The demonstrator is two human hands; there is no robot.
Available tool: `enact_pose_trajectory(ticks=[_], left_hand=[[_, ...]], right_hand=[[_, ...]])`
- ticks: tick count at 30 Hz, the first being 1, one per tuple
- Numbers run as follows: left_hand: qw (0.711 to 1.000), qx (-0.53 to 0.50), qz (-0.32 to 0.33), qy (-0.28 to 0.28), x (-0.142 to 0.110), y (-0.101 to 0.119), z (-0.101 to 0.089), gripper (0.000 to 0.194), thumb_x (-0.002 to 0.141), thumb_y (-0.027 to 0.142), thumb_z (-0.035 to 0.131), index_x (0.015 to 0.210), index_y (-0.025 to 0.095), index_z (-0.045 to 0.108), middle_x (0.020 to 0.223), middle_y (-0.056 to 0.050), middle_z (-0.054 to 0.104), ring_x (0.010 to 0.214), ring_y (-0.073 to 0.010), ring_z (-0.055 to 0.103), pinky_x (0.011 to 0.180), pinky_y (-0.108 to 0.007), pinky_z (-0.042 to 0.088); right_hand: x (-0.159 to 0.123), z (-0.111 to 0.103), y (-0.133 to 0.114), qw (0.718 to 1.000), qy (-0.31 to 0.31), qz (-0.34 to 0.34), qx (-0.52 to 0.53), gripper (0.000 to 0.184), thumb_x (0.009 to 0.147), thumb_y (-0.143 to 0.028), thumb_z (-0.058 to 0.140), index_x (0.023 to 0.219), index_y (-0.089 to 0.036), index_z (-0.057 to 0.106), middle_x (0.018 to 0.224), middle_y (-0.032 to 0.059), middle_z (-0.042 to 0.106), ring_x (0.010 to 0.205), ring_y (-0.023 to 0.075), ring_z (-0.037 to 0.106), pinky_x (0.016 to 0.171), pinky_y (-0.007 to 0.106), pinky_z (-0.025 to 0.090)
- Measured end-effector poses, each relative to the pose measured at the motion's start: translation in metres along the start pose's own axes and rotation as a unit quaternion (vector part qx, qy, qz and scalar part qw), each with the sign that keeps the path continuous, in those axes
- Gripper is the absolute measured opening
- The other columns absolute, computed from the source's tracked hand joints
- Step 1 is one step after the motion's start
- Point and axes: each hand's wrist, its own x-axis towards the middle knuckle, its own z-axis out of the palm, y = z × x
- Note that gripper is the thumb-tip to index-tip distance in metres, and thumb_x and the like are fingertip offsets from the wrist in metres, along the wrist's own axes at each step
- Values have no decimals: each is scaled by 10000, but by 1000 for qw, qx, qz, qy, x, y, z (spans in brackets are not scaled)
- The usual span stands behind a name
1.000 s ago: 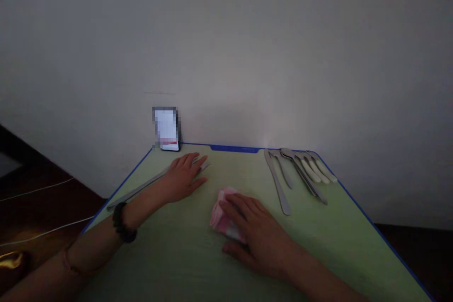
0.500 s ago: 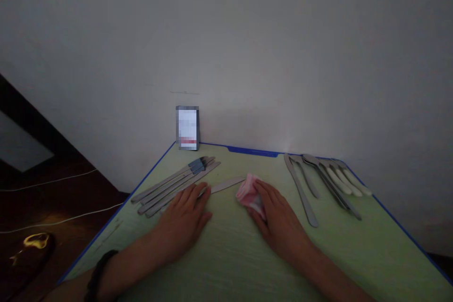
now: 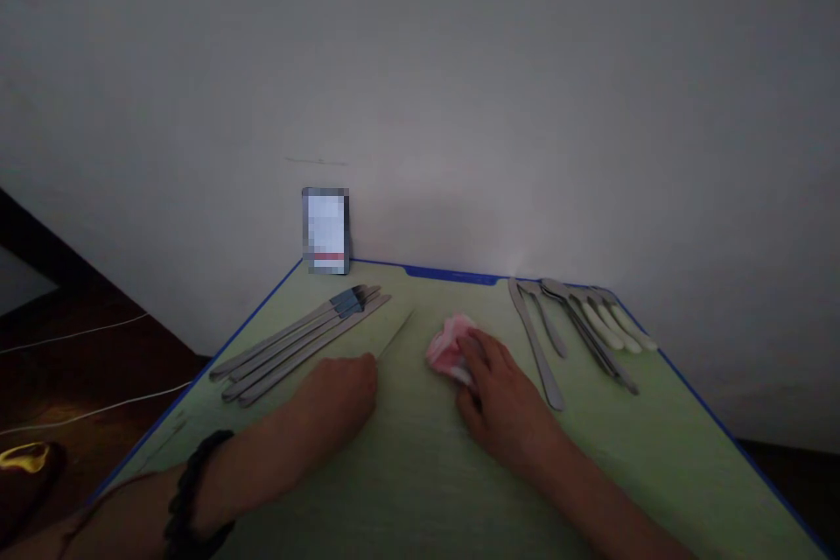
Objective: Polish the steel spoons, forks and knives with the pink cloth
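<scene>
My left hand [image 3: 338, 394] is curled on the green table [image 3: 420, 490] with its fingers closed around the handle of a table knife [image 3: 395, 332], whose blade points away toward the wall. My right hand [image 3: 505, 402] lies over a crumpled pink cloth [image 3: 448, 345], fingers pressed on it. Just left of the held knife, several more knives [image 3: 298, 341] lie side by side. A dark beaded bracelet [image 3: 190, 499] is on my left wrist.
Several spoons and other cutlery [image 3: 577, 324], some with white handles, lie at the back right of the table. A small blurred card [image 3: 325, 230] leans on the wall at the far left corner. White cables [image 3: 79, 367] run over the dark floor to the left.
My left hand pulled back from the knife row and closed on one knife, now angled away from me. The right hand with the pink cloth slid toward the table's middle.
</scene>
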Motion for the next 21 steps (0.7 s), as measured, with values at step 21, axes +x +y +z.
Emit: enact_pose_trajectory(ticks=[21], left_hand=[[705,-709,31,-10,51,28,26,455,788,512,537,1072,159,501,615,71,470,398,-43,344,376,-179,212]], right_hand=[[94,-67,46,631,93,338,692,96,673,-136,530,752,-140,584,674,19,627,588,127,561,564,258,495]])
